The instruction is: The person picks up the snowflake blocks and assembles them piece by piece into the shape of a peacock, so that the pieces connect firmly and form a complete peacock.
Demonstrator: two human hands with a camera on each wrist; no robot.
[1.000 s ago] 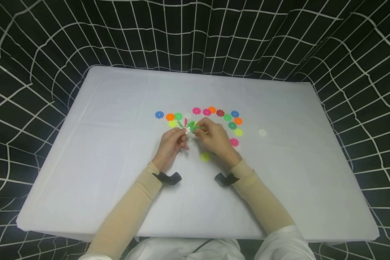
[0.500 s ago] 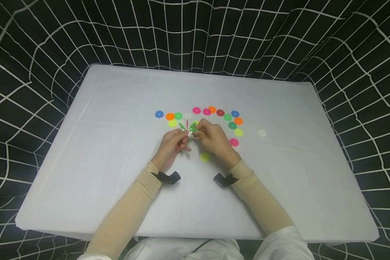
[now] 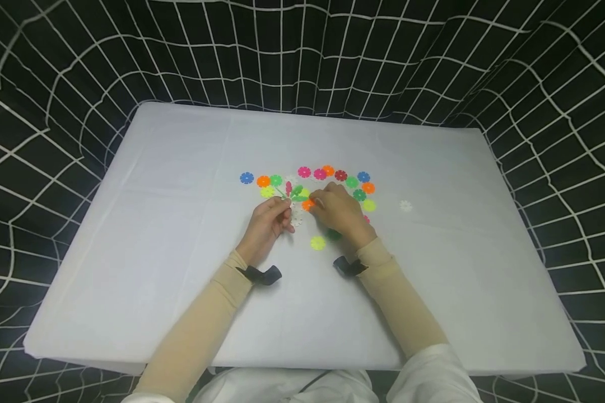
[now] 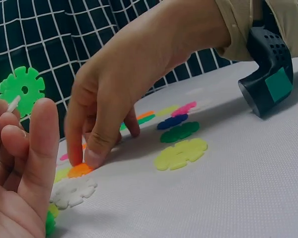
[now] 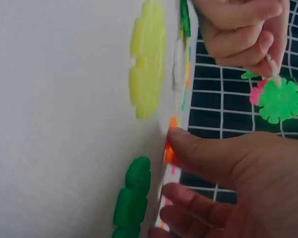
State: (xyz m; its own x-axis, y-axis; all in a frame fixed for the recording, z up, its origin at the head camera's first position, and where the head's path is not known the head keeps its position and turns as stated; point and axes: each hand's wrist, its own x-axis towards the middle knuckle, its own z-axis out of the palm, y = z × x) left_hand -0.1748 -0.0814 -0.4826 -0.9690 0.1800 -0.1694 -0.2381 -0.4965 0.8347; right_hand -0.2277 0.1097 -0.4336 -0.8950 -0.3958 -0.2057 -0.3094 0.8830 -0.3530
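Observation:
My left hand (image 3: 267, 224) pinches a white notched plastic disc, mostly hidden by the fingers; its edge shows in the left wrist view. Green notched discs (image 5: 280, 100) and a pink disc (image 3: 289, 187) stand out from it, raised above the table. To the right, my right hand (image 3: 340, 212) reaches down to the tabletop. Its thumb and fingertips pinch an orange notched disc (image 4: 80, 170) that lies among the others. A white disc (image 4: 74, 192) lies flat close by it.
Several coloured discs form an arc beyond the hands, from a blue disc (image 3: 247, 178) to a yellow one (image 3: 370, 205). Another yellow disc (image 3: 318, 243) lies nearer me, beside a dark green disc (image 3: 335, 235). A white disc (image 3: 405, 205) sits apart at right. Netted black curtain (image 3: 302, 56) surrounds the white table (image 3: 464, 252).
My right hand has let go of a green disc on the held assembly and moved slightly right and down to the orange disc. The left hand stays in place, still holding the joined discs.

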